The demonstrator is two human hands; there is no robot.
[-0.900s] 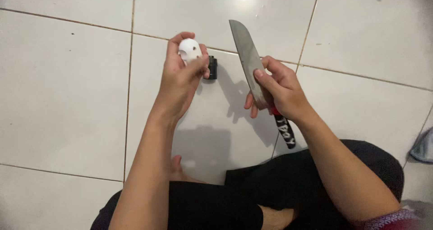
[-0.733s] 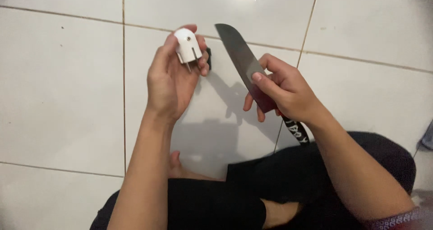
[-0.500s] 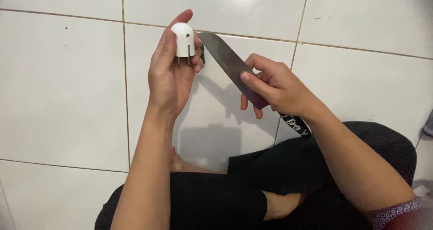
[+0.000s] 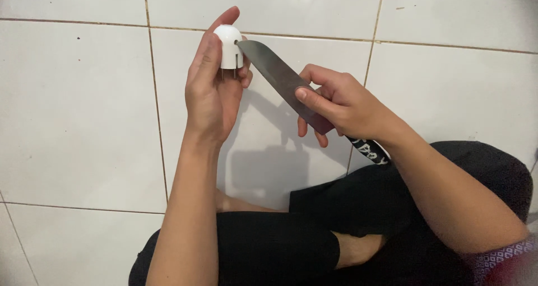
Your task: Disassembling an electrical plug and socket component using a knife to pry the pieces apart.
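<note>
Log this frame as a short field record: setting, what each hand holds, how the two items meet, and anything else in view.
setting: person seated cross-legged on a white tiled floor
left hand: grips a small white plug with metal pins pointing down
right hand: holds a knife where blade meets handle, forefinger along the blade
contact: blade tip reaches the plug at its pins; whether it touches cannot be told
handle: dark, with pale markings, sticks out behind the right wrist
clothing: black trousers

Only labelled thing here is the knife handle (image 4: 370,150): a black grip poking out below the right hand (image 4: 347,104), with a band of white lettering printed along it. No packages, signs or screens anywhere.
</note>
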